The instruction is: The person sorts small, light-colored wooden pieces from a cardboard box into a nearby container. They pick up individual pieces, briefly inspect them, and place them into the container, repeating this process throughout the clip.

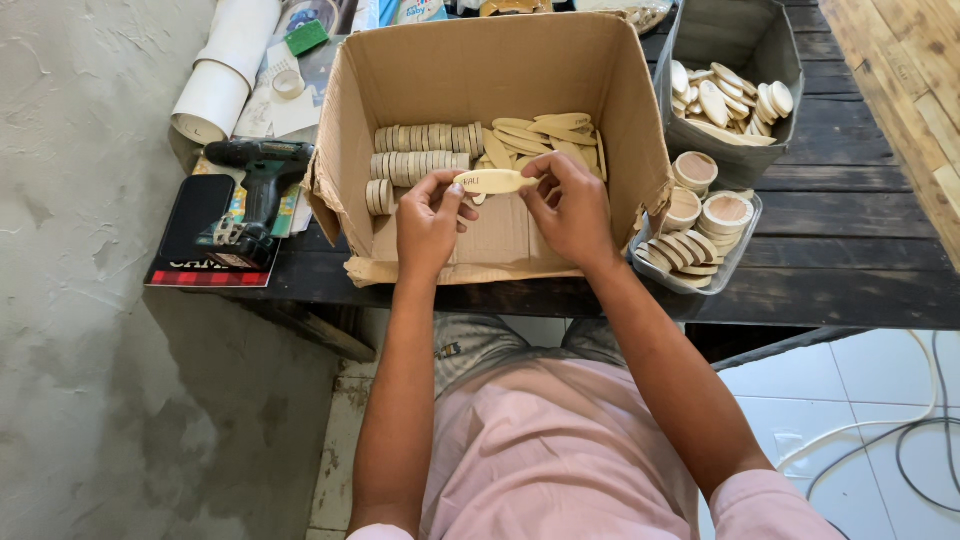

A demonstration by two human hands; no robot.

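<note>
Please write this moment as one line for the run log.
left hand: holds oval wooden piece | right hand: holds same piece | place: above cardboard box

Pale pink short-sleeved shirt, forearms bare; below it, what look like grey patterned shorts.

Both hands, left (428, 222) and right (570, 208), pinch an oval wooden tag (495, 181) by its ends over the open cardboard box (620, 110). Stacked wooden pieces (420, 152) inside. Cordless drill (255, 190) left of box on dark worktop (850, 270).
</note>
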